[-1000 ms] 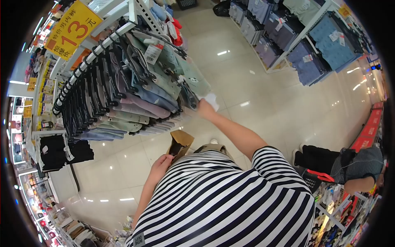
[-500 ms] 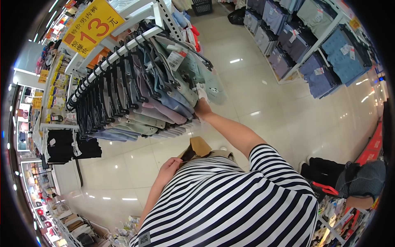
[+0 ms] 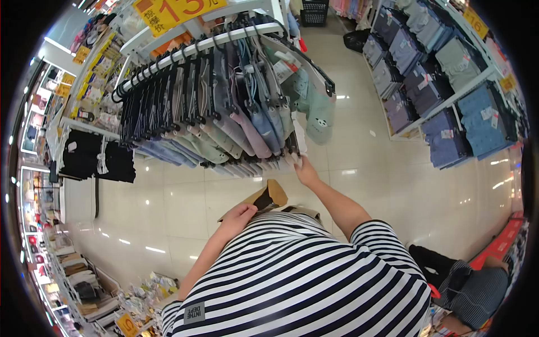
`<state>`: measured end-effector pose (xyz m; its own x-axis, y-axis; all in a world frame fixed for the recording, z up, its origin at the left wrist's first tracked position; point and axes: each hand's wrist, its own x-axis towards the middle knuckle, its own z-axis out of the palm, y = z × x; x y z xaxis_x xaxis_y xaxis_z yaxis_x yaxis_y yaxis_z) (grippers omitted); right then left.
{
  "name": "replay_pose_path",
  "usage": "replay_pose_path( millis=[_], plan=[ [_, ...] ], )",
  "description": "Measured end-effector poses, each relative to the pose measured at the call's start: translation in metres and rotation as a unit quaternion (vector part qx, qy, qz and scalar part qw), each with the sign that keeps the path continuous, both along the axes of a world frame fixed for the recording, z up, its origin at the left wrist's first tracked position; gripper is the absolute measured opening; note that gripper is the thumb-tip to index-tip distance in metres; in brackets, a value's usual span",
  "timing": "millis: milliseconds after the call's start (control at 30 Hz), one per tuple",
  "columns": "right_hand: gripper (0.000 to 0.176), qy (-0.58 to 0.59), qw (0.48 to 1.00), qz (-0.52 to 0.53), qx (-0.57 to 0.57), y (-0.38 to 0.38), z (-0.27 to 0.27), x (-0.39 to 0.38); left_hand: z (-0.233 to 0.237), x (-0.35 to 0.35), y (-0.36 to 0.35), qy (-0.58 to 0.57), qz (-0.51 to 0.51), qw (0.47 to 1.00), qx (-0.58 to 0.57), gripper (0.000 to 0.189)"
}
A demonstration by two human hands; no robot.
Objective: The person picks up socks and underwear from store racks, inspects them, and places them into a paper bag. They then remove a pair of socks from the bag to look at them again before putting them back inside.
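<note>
My left hand (image 3: 240, 216) is closed on the edge of a brown bag (image 3: 277, 192) at my waist; its dark inside shows. My right hand (image 3: 305, 170) reaches forward to the lower front end of a rack of underwear on black hangers (image 3: 224, 121). Its fingers are closed at the bottom of a white strip (image 3: 299, 135), partly hidden by the garments. Just beyond hangs a pale green pair with a panda print (image 3: 320, 121). A white and red price tag (image 3: 285, 66) is on the front hanger.
A yellow price sign (image 3: 179, 12) tops the white rack. Shelves of folded underwear (image 3: 443, 84) stand at the right, and black garments (image 3: 84, 154) hang at the left. A person in dark clothes (image 3: 471, 289) is behind me at the lower right.
The view has shifted, so the rack sits further right. My right hand has moved lower along the front garments, and the panda pair hangs apart from it. My left hand stays at the bag.
</note>
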<state>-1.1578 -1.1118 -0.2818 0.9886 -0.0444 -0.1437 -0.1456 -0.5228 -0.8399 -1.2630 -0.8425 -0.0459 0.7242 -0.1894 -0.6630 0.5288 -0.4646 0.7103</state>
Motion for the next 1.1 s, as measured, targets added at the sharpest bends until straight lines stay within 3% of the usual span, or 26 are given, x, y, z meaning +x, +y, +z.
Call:
replay_pose_path(
  millis=[100,133,200,233,267,300,367,400,433,500,567,633,733,833,867,967,1067,1100],
  plan=[
    [0.05,0.108,0.985,0.099,-0.093,-0.021,-0.078,-0.057,-0.004,-0.007,-0.002,0.01,0.011,1.0,-0.027,0.035],
    [0.046,0.192,0.96,0.169,-0.119,-0.032,-0.115,-0.075,-0.003,-0.009,-0.004,0.004,0.007,1.0,-0.024,0.035],
    [0.042,0.39,0.864,0.307,-0.086,-0.048,-0.095,-0.106,-0.003,-0.013,-0.008,-0.007,-0.001,1.0,-0.02,0.036],
    [0.037,0.291,0.867,0.383,-0.131,-0.058,-0.084,-0.122,-0.005,-0.015,-0.01,-0.001,-0.007,1.0,-0.015,0.036],
    [0.034,0.388,0.902,0.192,0.004,-0.06,-0.06,-0.129,-0.008,-0.016,-0.012,0.005,-0.011,1.0,-0.011,0.036],
    [0.032,0.457,0.879,-0.013,0.137,-0.06,-0.038,-0.13,-0.011,-0.018,-0.015,0.011,-0.015,1.0,-0.007,0.036],
    [0.029,0.32,0.928,-0.037,0.186,-0.085,-0.039,-0.1,-0.013,-0.024,-0.023,-0.011,-0.034,0.999,0.0,0.037],
    [0.029,0.245,0.959,-0.094,0.109,-0.086,0.032,-0.071,-0.011,-0.024,-0.028,-0.021,-0.052,0.998,0.004,0.038],
    [0.033,0.036,0.982,-0.147,0.11,-0.103,0.018,-0.043,-0.011,-0.026,-0.032,-0.03,-0.071,0.997,0.008,0.038],
    [0.042,-0.051,0.971,-0.148,0.183,-0.102,0.192,0.006,-0.012,-0.028,-0.039,-0.027,-0.077,0.997,0.003,0.039],
    [0.044,-0.249,0.939,-0.081,0.223,-0.094,0.302,0.031,-0.004,-0.03,-0.044,-0.009,-0.083,0.996,0.007,0.037],
    [0.045,-0.308,0.912,-0.001,0.269,-0.073,0.376,0.04,-0.006,-0.035,-0.041,-0.015,-0.082,0.997,-0.001,0.038],
    [0.048,-0.242,0.964,0.048,0.099,-0.044,0.419,0.06,-0.005,-0.048,-0.035,-0.043,-0.046,0.998,-0.018,0.037],
    [0.05,-0.254,0.962,0.077,-0.066,-0.031,0.413,0.082,-0.006,-0.058,-0.028,-0.041,-0.006,0.999,-0.028,0.036],
    [0.045,-0.213,0.965,0.138,-0.058,-0.029,0.413,0.086,-0.006,-0.062,-0.027,-0.05,0.005,0.998,-0.025,0.037],
    [0.034,-0.16,0.966,0.147,-0.142,-0.027,0.408,0.099,-0.003,-0.07,-0.025,-0.074,0.027,0.997,-0.019,0.039],
    [0.024,-0.068,0.977,0.151,0.132,-0.035,0.411,0.103,-0.004,-0.073,-0.021,-0.09,0.028,0.995,-0.009,0.039],
    [0.022,-0.065,0.974,0.153,0.152,-0.04,0.419,0.101,-0.006,-0.075,-0.02,-0.096,0.029,0.995,-0.003,0.039]
  ],
)
